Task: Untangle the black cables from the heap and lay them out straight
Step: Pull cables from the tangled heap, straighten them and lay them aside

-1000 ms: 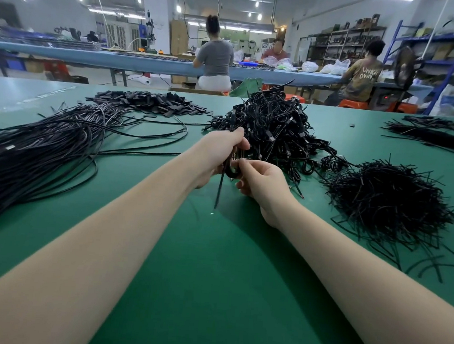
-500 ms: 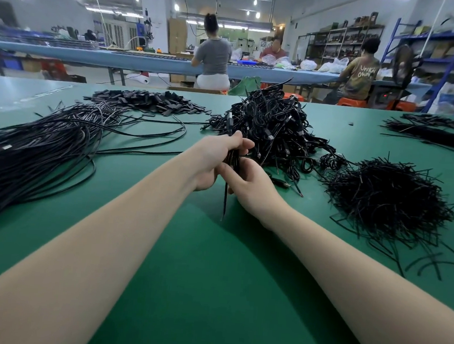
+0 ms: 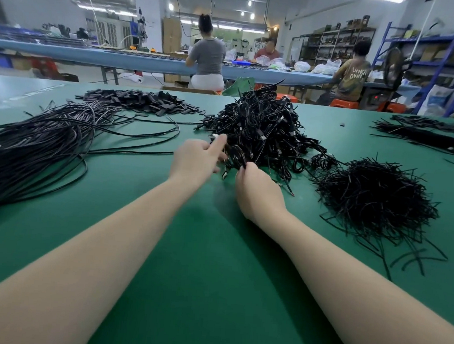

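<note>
On the green table (image 3: 212, 279) lie one tangled cable heap (image 3: 262, 128), one straightened bundle (image 3: 32, 151) at left, and one pile of short ties (image 3: 375, 200). Left hand (image 3: 194, 161) grip apart, forefinger extended; right hand (image 3: 257, 190) pinches a coiled cable (image 3: 236, 156) at the heap's near edge.

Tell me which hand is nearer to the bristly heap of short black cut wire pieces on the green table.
Right. The right hand is just left of that bristly heap, pinching a cable; the left hand lies farther left.
</note>
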The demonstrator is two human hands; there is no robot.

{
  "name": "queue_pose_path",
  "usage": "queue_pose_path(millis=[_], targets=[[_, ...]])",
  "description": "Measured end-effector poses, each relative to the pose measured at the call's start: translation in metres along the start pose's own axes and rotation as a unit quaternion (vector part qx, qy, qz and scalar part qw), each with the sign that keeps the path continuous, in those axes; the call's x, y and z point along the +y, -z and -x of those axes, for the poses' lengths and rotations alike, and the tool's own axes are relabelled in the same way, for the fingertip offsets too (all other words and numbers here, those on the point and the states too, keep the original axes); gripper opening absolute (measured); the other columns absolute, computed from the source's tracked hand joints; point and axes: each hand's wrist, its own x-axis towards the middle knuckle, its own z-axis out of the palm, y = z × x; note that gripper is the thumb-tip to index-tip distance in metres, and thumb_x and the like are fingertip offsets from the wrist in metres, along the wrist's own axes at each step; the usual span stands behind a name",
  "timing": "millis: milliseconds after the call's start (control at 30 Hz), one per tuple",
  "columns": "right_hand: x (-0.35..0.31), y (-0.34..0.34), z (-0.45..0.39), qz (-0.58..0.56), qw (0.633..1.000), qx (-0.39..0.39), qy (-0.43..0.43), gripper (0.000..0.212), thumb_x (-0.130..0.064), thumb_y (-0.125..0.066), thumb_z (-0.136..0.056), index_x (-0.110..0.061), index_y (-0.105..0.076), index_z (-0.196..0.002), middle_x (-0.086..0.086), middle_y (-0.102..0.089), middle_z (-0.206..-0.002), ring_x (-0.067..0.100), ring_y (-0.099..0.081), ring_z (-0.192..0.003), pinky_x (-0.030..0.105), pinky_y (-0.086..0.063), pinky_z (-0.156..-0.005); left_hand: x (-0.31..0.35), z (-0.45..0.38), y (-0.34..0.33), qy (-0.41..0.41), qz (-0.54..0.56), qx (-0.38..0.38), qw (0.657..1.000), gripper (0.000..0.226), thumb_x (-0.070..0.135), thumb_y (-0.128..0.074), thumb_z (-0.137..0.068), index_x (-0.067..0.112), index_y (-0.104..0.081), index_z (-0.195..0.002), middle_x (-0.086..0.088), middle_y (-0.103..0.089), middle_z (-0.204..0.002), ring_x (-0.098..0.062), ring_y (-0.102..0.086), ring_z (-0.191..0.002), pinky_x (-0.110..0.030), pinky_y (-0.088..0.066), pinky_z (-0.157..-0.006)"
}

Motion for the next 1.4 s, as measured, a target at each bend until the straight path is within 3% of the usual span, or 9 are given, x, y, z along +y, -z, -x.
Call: queue_pose_path(millis=[67, 167, 367, 567, 700, 867, 967, 1100, 1400], targets=[[0.002, 0.002, -0.002, -0.054, 0.998, -0.028, -0.008, 0.025, -0.025, -0.025, -0.103, -0.01, -0.04, -0.089, 0.01, -0.057, -0.088, 0.033, -0.056, -0.083, 0.039, -0.04, -0.069, -0.013, -0.003, 0.01, -0.181, -0.254, 0.118, 0.943, 0.026, 0.036, -0.048, -0.097, 0.019, -0.061, -0.111, -0.004, -0.061, -0.121, -0.023, -0.058, -0.107, -0.034, -0.043, -0.084], [0.001, 0.011, -0.006, -0.095, 0.989, -0.109, 0.034, 0.027, -0.027, -0.027, -0.103, -0.008, -0.043, -0.09, 0.007, -0.053, -0.083, 0.029, -0.052, -0.079, 0.036, -0.038, -0.069, -0.031, -0.005, 0.012, -0.356, -0.497, 0.042, 0.79, 0.052, 0.024, -0.047, -0.097, 0.03, -0.032, -0.146, 0.004, -0.033, -0.152, -0.025, -0.034, -0.137, -0.038, -0.028, -0.103], [-0.004, 0.05, -0.018, 0.077, 0.952, -0.248, 0.159, 0.03, -0.023, -0.027, -0.104, -0.016, -0.036, -0.076, -0.001, -0.042, -0.072, 0.022, -0.045, -0.069, 0.027, -0.026, -0.062, -0.043, 0.007, 0.017, -0.427, -0.521, 0.111, 0.731, 0.042, 0.035, -0.075, -0.078, 0.019, -0.066, -0.116, 0.004, -0.071, -0.107, -0.022, -0.062, -0.114, -0.039, -0.026, -0.095], [-0.007, 0.085, -0.023, 0.194, 0.916, -0.255, 0.241, 0.03, -0.018, -0.027, -0.104, -0.015, -0.039, -0.076, 0.0, -0.041, -0.072, 0.02, -0.039, -0.063, 0.024, -0.026, -0.061, -0.019, 0.016, 0.005, -0.444, -0.46, 0.116, 0.76, 0.036, 0.035, -0.039, -0.089, 0.012, -0.065, -0.1, 0.0, -0.068, -0.09, -0.021, -0.068, -0.07, -0.046, -0.047, -0.086], [-0.006, 0.102, -0.029, 0.235, 0.911, -0.255, 0.224, 0.027, -0.04, -0.03, -0.102, -0.018, -0.046, -0.099, 0.005, -0.056, -0.094, 0.018, -0.048, -0.072, 0.033, -0.036, -0.069, -0.01, 0.02, -0.004, -0.413, -0.472, 0.107, 0.772, 0.003, 0.015, -0.06, -0.084, 0.013, -0.059, -0.087, -0.002, -0.06, -0.071, -0.026, -0.062, -0.056, -0.031, -0.038, -0.061], [0.022, 0.151, -0.051, 0.227, 0.94, -0.234, 0.096, 0.058, -0.067, -0.056, -0.079, -0.018, -0.054, -0.109, -0.004, -0.059, -0.101, 0.014, -0.057, -0.088, 0.025, -0.046, -0.068, -0.042, 0.014, 0.0, -0.217, -0.37, 0.061, 0.902, 0.021, 0.028, -0.03, -0.103, 0.015, -0.037, -0.087, 0.001, -0.052, -0.076, -0.03, -0.05, -0.064, -0.033, -0.028, -0.061], [0.048, 0.157, -0.043, 0.288, 0.884, -0.366, 0.023, 0.056, -0.066, -0.06, -0.075, -0.019, -0.064, -0.104, -0.003, -0.069, -0.101, 0.014, -0.065, -0.094, 0.032, -0.054, -0.087, -0.046, 0.005, 0.009, -0.108, -0.177, 0.032, 0.978, 0.032, 0.033, -0.028, -0.102, 0.016, -0.034, -0.075, -0.003, -0.048, -0.07, -0.025, -0.046, -0.064, -0.037, -0.029, -0.061], [0.071, 0.135, -0.02, 0.352, 0.819, -0.453, -0.007, 0.048, -0.067, -0.066, -0.07, -0.026, -0.07, -0.095, -0.014, -0.072, -0.092, 0.002, -0.064, -0.085, 0.019, -0.05, -0.077, -0.042, 0.004, 0.005, -0.114, -0.155, 0.031, 0.981, 0.035, 0.033, -0.03, -0.102, 0.017, -0.033, -0.071, -0.005, -0.048, -0.068, -0.023, -0.045, -0.064, -0.037, -0.029, -0.061], [0.082, 0.131, -0.018, 0.297, 0.826, -0.479, 0.025, 0.015, -0.047, -0.072, -0.078, -0.036, -0.063, -0.073, -0.021, -0.062, -0.075, -0.005, -0.055, -0.071, 0.014, -0.041, -0.064, -0.044, 0.004, 0.005, -0.116, -0.119, -0.023, 0.986, 0.039, 0.04, -0.031, -0.102, 0.013, -0.036, -0.073, -0.004, -0.05, -0.069, -0.022, -0.044, -0.063, -0.038, -0.032, -0.059]])
